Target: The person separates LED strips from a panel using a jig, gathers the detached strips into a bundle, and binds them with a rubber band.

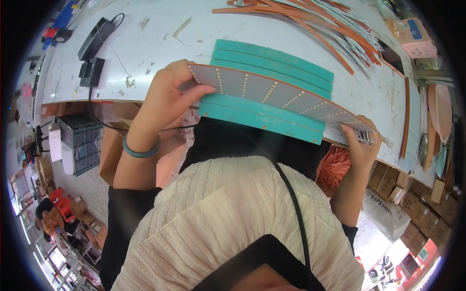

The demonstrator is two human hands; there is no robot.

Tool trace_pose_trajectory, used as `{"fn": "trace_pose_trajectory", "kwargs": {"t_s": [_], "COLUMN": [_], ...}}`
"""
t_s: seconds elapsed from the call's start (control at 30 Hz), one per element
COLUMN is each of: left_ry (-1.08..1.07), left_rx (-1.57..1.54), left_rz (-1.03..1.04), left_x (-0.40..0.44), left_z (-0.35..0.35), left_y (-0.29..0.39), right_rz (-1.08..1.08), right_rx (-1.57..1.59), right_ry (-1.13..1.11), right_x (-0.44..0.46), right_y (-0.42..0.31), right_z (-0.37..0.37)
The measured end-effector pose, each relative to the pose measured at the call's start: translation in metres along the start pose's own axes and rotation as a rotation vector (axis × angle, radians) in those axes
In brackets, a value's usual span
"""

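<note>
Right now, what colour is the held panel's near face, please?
The panel's near face is grey, best seen in the head view.

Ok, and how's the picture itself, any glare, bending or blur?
Head view: strong fisheye bending, with the white table bowed and the corners black; head view: glare washes out the floor at lower right; head view: faint haze over the cream top; head view: dot rows on the held panel stay distinct.

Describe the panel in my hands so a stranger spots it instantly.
On the white worktable, find the grooved teal board at the near edge. Across it in view runs a long panel, one end in the left hand, the other in the right hand. Rows of small pale squares on its grey face set it apart from the board.
</note>
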State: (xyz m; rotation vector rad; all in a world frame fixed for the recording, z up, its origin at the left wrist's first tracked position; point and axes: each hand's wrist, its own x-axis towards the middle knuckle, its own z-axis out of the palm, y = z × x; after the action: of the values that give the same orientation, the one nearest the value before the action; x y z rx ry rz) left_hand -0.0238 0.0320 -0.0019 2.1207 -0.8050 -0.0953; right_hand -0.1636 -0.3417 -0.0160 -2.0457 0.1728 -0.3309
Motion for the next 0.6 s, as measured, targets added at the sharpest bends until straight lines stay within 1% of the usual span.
{"fn": "trace_pose_trajectory", "kwargs": {"t_s": [0.07,0.17,0.27,0.47,0.57,0.6], "left_ry": [0.001,-0.074,0.034,0.057,0.053,0.041], "left_rx": [0.074,0.055,-0.109,-0.005,0.013,0.008], "left_rz": [0.094,0.082,0.063,0.138,0.171,0.136], "left_x": [-0.001,0.0,0.001,0.0,-0.001,-0.001], "left_z": [0.0,-0.004,0.004,0.004,0.004,0.004], "left_y": [-0.003,0.001,0.005,-0.008,-0.008,-0.008], "right_rz": [-0.056,-0.206,-0.174,-0.091,-0.2,-0.17], "right_rx": [0.029,0.064,0.028,-0.044,-0.001,0.008], "right_ry": [-0.061,-0.168,-0.168,-0.145,-0.181,-0.171], "right_x": [0.0,0.005,0.005,0.008,0.012,0.014], "right_y": [0.005,0.006,0.003,-0.013,-0.006,-0.004], "right_z": [-0.004,-0.008,-0.01,-0.009,-0.005,-0.005]}}
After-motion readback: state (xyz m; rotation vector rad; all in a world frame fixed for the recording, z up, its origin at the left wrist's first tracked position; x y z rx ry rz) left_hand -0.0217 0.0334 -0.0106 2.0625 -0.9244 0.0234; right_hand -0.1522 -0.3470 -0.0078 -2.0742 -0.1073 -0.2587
